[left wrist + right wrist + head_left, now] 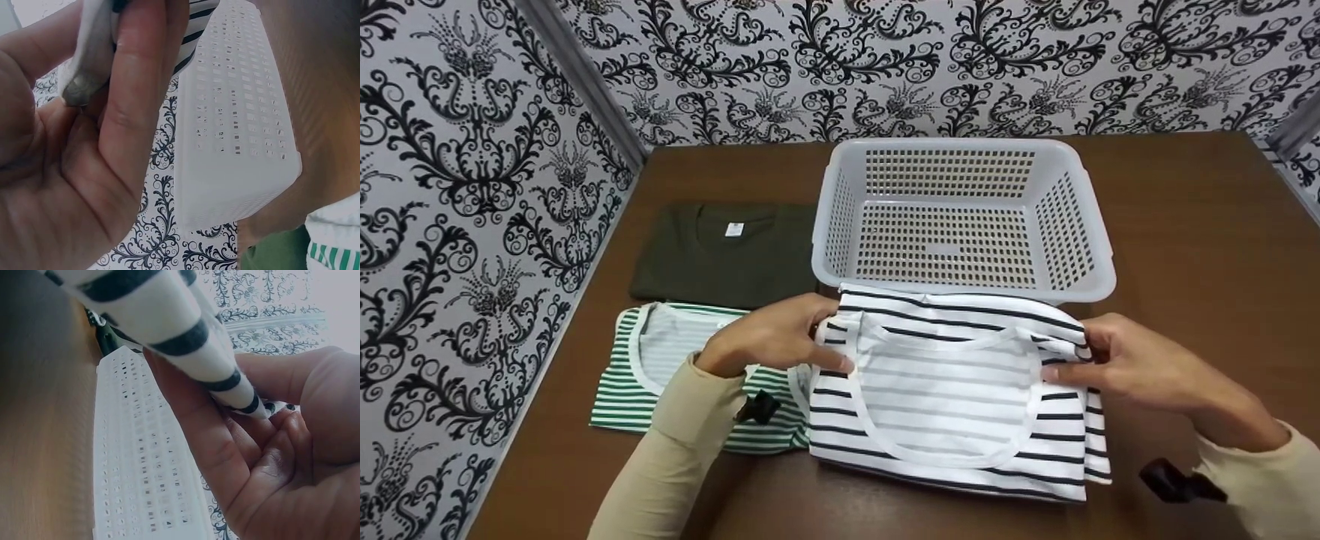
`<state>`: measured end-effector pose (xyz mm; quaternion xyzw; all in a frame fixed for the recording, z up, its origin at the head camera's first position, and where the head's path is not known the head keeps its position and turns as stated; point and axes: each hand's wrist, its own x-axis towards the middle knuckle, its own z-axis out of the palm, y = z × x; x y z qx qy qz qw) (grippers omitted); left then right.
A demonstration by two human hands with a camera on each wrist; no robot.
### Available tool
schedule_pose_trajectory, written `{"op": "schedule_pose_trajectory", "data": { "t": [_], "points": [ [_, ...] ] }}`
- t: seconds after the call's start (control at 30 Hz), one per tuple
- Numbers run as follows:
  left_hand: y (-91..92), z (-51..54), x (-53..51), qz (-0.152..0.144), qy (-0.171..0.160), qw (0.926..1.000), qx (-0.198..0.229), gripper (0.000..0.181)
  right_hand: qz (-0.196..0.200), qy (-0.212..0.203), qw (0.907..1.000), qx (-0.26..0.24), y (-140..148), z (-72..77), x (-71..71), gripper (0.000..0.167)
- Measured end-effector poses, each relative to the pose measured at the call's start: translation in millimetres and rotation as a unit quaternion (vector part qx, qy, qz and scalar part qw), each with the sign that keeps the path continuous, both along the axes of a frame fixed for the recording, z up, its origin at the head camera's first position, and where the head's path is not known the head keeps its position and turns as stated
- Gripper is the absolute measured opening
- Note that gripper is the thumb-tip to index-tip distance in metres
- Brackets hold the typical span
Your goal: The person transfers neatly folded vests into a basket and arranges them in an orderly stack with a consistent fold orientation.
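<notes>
A white shirt with black stripes [945,405], folded with its wide neckline facing up, is held in front of the basket. My left hand [780,335] grips its left upper edge, thumb on top and fingers underneath. On the opposite edge, my right hand [1147,367] pinches the cloth the same way. Both wrist views show the striped cloth [185,337] between thumb and curled fingers. Just behind the shirt stands a pale plastic basket [829,217] with a perforated floor and walls; no clothing shows inside it.
Left of the basket lies a folded dark green shirt [735,262] with a white label. Nearer, a green-and-white striped shirt [622,390] lies partly behind my left forearm. Everything is on a brown table [1207,225], bordered by patterned walls [885,67] at the back and left.
</notes>
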<state>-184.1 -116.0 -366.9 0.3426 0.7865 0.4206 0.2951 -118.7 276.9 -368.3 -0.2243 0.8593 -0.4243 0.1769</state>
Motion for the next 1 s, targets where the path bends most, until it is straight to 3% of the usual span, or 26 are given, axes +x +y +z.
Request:
{"op": "schedule_pose_trajectory", "data": {
  "t": [0.37,0.6,0.87,1.0],
  "points": [
    [-2.5,8.5,-0.2,0.011,-0.003,0.9999,0.004,0.028,0.010,-0.002,0.9997,-0.021,-1,8.3,1.3,0.002],
    [-5.6,16.5,-6.2,0.025,0.017,0.9995,-0.008,0.026,0.000,0.037,0.9993,-0.003,0,15.7,-3.6,0.004],
    [-3.7,26.3,-17.1,0.057,0.030,0.9976,-0.025,0.021,-0.042,0.043,0.9978,0.029,1,22.7,-15.8,0.010],
    [-2.0,32.1,-25.0,0.074,0.034,0.9962,-0.032,0.023,-0.074,0.028,0.9949,0.063,3,29.4,-22.7,0.023]
  ]
}}
